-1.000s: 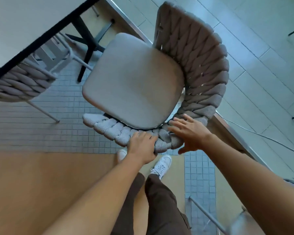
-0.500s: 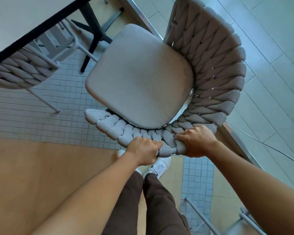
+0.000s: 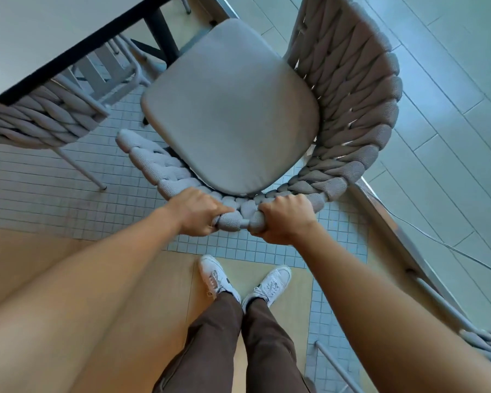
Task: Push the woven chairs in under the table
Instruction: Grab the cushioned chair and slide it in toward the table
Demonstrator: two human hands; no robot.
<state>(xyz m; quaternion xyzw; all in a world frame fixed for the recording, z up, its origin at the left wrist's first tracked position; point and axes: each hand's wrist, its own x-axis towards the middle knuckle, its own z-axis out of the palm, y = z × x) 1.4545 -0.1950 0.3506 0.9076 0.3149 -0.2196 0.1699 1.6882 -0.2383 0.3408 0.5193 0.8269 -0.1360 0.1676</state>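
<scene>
1. The woven chair point(image 3: 349, 109) filled the upper middle of the frame, its curved back made of thick grey braided cords wrapping from the lower left round to the upper right.
2. Its seat cushion point(image 3: 227, 109) was a smooth, pale grey pad with rounded corners, lying inside that woven curve.
3. My left hand point(image 3: 194, 212) was closed round the woven rim at the frame's centre, fingers curled over the cords.
4. My right hand point(image 3: 285, 218) was likewise clenched on the rim just beside it, with a short stretch of braid between the two fists.
5. The table point(image 3: 54, 32), pale-topped with a dark edge, sat in the upper left corner, and the cushion's far corner lay near its dark leg point(image 3: 162, 35).
6. A second woven chair point(image 3: 37, 123) stood at the left, partly tucked beneath that tabletop.
7. My white shoes point(image 3: 219, 275) stood on the tan floor below the chair, beside small grey tiles.
</scene>
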